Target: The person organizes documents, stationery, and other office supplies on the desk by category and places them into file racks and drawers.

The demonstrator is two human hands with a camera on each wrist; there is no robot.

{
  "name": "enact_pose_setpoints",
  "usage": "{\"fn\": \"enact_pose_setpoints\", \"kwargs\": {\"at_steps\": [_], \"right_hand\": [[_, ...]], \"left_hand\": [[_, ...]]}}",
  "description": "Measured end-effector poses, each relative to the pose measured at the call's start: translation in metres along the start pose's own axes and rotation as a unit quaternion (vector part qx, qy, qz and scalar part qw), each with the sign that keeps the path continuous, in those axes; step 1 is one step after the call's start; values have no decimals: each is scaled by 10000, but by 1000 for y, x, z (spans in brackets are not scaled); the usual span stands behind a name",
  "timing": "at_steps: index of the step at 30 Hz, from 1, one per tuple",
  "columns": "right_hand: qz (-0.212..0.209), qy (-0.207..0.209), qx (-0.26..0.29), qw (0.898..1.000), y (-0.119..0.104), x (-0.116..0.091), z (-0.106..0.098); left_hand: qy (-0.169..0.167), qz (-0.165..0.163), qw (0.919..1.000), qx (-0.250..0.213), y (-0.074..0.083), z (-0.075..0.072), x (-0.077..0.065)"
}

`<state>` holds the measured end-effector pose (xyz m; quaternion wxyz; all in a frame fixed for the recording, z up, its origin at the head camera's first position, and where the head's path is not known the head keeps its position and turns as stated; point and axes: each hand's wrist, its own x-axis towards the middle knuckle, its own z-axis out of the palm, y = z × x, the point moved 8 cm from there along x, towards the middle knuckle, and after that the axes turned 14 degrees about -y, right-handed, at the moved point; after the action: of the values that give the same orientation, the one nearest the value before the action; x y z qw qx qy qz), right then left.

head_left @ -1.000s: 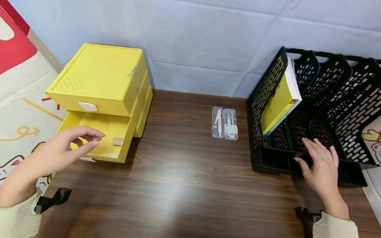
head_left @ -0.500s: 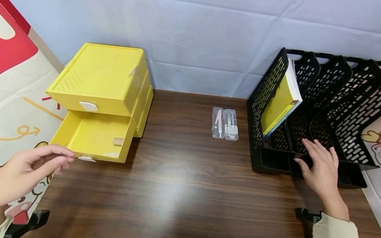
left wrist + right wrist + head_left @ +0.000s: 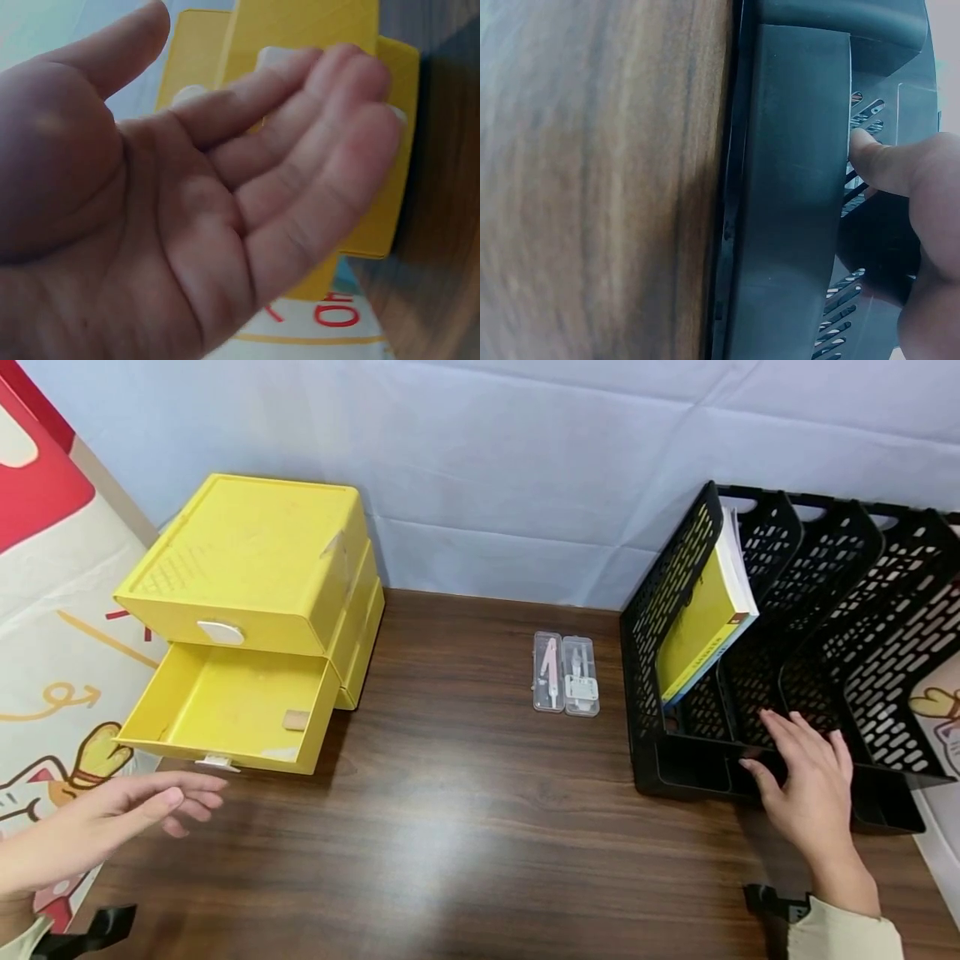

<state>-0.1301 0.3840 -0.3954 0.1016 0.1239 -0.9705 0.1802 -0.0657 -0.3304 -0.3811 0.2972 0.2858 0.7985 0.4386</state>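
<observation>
My left hand (image 3: 127, 822), its fingers stretched out and holding nothing, hovers in front of the pulled-out drawer (image 3: 225, 693) of a yellow drawer unit (image 3: 240, 547). The drawer's white handle (image 3: 217, 763) is just above the fingers in the head view. Palm and fingers of this hand (image 3: 225, 195) fill much of the left wrist view. On the right, my right hand (image 3: 813, 777) rests at the front of a black file organizer (image 3: 690, 764), fingers spread and loosely bent over its front compartments. Its thumb (image 3: 881, 161) is at the front wall's edge.
A small tan piece (image 3: 296, 720) lies in the drawer. Between the two units, an opened clear case (image 3: 549, 672) with a pink compass lies on the wooden table (image 3: 450, 827). A yellow book (image 3: 701, 627) stands in the organizer's left slot. Pale cloth (image 3: 495, 468) hangs behind.
My left hand has moved from over the drawer down and left, then slightly right in front of it, its fingers straightening. The right hand and the drawer have stayed put.
</observation>
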Motion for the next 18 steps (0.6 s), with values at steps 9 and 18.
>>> {"fn": "enact_pose_setpoints", "kwargs": {"at_steps": [9, 18], "right_hand": [[-24, 17, -11, 10000, -1, 0, 0], [-47, 27, -9, 10000, -1, -1, 0]], "left_hand": [[-145, -9, 9977, -667, -6, 0, 16], [-160, -358, 9933, -1085, -10, 2, 25]]}}
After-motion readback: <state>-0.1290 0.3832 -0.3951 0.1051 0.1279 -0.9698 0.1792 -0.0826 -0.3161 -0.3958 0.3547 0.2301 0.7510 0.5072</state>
